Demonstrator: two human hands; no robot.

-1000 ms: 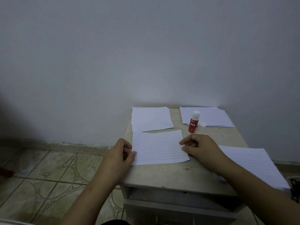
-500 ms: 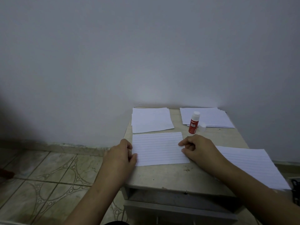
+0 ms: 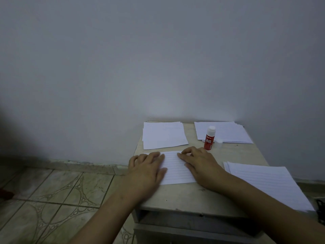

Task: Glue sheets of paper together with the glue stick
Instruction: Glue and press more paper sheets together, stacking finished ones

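I see both hands spread flat, palms down, on the lined sheet [image 3: 176,169] at the near middle of the worktop [image 3: 193,196]: left hand [image 3: 146,170] on its left part, right hand [image 3: 202,164] on its right. Another lined sheet [image 3: 267,184] lies right. Beyond, the uncapped red glue stick [image 3: 209,138] stands upright beside its clear cap [image 3: 219,143], between two far paper stacks.

Two hands lie flat on a lined sheet of paper [image 3: 175,169] on a small table [image 3: 193,196]. The left hand [image 3: 146,170] covers its left side, the right hand [image 3: 202,164] its right side. Behind the right hand a red glue stick [image 3: 209,138] stands upright, with its clear cap [image 3: 219,143] just beside it
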